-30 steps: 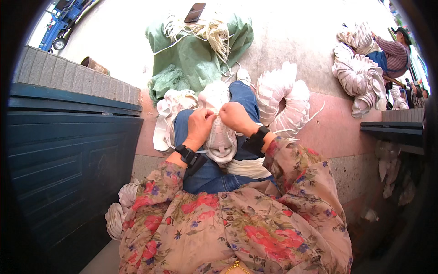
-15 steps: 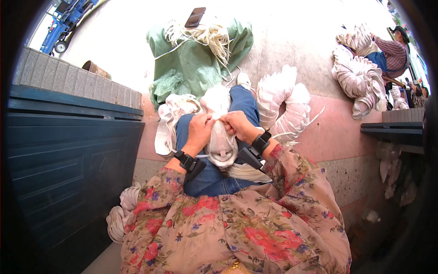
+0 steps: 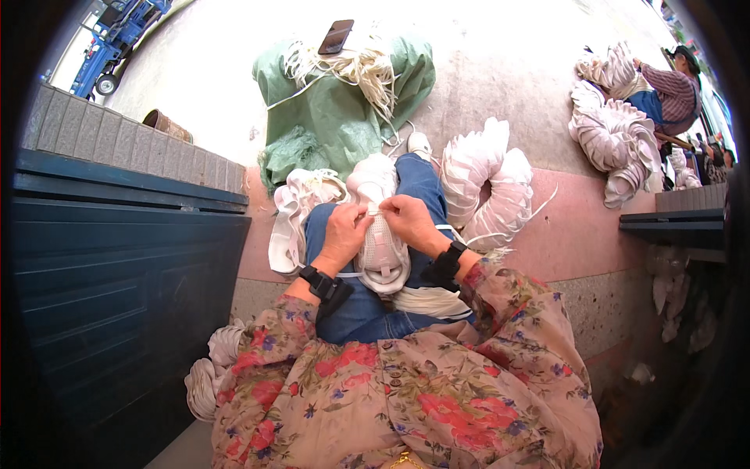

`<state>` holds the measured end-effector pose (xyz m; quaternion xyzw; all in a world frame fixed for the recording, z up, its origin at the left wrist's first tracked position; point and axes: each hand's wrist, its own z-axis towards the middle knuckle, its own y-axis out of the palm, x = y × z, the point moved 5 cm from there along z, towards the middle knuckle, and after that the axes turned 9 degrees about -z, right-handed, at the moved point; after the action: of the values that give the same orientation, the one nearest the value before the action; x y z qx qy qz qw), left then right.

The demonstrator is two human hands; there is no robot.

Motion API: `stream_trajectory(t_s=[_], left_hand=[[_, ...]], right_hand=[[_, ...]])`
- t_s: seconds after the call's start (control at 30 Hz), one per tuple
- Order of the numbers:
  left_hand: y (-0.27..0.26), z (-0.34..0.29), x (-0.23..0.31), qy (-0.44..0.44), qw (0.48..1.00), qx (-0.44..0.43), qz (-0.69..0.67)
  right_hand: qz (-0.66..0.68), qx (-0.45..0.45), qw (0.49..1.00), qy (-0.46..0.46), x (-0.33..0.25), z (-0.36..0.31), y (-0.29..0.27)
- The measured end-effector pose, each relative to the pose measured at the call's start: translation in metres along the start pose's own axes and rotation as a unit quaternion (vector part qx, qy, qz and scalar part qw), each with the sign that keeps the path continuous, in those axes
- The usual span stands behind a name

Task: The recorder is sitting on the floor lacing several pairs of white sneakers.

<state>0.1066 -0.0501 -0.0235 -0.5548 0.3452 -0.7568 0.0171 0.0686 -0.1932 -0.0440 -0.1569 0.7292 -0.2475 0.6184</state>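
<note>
Left hand [image 3: 344,233] and right hand [image 3: 412,222], both pinching apparent lace [image 3: 374,209], close together over the shoe [image 3: 383,259] between the legs [image 3: 423,187]; step judged lacing, next move calling for even tension.

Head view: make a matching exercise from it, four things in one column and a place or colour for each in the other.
Column A
1. phone
2. shoe
3. door
4. sheet

Column B
a. dark blue, panelled
b. green, under the laces
c. at the far edge of the laces
d. between the left hand and right hand

Pairs: 1-c, 2-d, 3-a, 4-b
</note>
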Motion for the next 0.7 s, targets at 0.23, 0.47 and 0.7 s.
stream_trajectory(t_s=[0.23,0.47,0.7], left_hand=[[0.001,0.0,0.0,-0.019,1.0,-0.004,-0.012],[0.004,0.001,-0.001,-0.001,1.0,0.01,-0.003],[0.004,0.001,-0.004,-0.027,0.999,-0.007,-0.037]], right_hand=[[0.006,0.046,0.999,-0.029,-0.002,-0.004,0.004],[-0.119,0.033,0.981,-0.148,-0.01,-0.004,0.0],[-0.067,0.035,0.988,-0.132,-0.012,-0.011,-0.003]])
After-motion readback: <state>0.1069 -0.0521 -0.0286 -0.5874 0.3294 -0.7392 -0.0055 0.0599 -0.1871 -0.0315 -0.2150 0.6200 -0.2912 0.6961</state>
